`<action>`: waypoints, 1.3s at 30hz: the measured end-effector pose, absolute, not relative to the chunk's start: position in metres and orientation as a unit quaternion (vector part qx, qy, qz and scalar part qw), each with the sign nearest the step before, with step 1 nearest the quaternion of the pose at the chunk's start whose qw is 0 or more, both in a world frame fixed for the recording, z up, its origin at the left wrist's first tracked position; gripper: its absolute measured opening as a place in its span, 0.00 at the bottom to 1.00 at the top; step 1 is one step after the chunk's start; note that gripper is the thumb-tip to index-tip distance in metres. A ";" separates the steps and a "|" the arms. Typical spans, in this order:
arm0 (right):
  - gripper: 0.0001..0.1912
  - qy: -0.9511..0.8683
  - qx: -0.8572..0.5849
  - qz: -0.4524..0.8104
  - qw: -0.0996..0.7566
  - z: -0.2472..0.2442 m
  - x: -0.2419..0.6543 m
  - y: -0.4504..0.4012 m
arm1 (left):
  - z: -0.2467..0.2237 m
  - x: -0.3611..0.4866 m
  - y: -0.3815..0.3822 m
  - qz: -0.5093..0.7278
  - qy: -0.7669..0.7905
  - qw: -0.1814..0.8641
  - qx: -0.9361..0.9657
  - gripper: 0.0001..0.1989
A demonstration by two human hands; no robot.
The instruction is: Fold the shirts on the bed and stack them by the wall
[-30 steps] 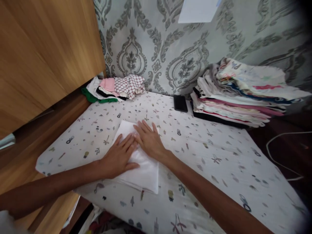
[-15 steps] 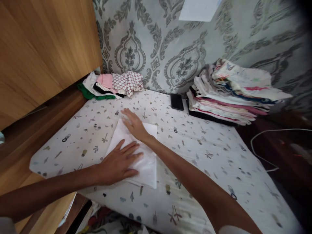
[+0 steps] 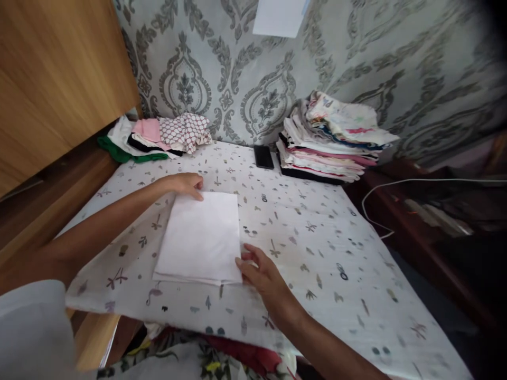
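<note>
A folded white cloth (image 3: 202,237) lies flat on the patterned sheet (image 3: 309,253), its layered edges showing at the near side. At the cloth's far edge is my left hand (image 3: 185,184), fingers curled down with the thumb on its top edge; it looks closed on that edge. My right hand (image 3: 259,272) is beside the near right corner, thumb at the cloth's edge and fingers bent but apart from each other.
Small folded clothes (image 3: 158,138) sit at the back left by a wooden cabinet (image 3: 63,74). A black phone (image 3: 263,157) lies beside a tall stack of folded clothes (image 3: 325,145) along the wall. A white cable (image 3: 415,181) hangs at the right.
My left hand has moved from the cloth's middle to its far edge, and my right hand from the far side to the near right corner. The view has shifted right.
</note>
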State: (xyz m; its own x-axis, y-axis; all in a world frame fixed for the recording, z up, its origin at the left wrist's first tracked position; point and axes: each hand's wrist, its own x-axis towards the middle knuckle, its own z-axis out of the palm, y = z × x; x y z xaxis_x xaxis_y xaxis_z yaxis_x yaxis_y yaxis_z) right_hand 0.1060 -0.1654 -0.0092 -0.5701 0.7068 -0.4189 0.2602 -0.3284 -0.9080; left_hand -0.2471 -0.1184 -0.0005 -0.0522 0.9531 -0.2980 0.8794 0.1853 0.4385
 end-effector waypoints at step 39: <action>0.30 -0.545 -0.431 0.642 0.325 0.062 0.168 -0.008 | 0.064 -0.117 -0.107 0.504 0.552 0.582 0.321 0.28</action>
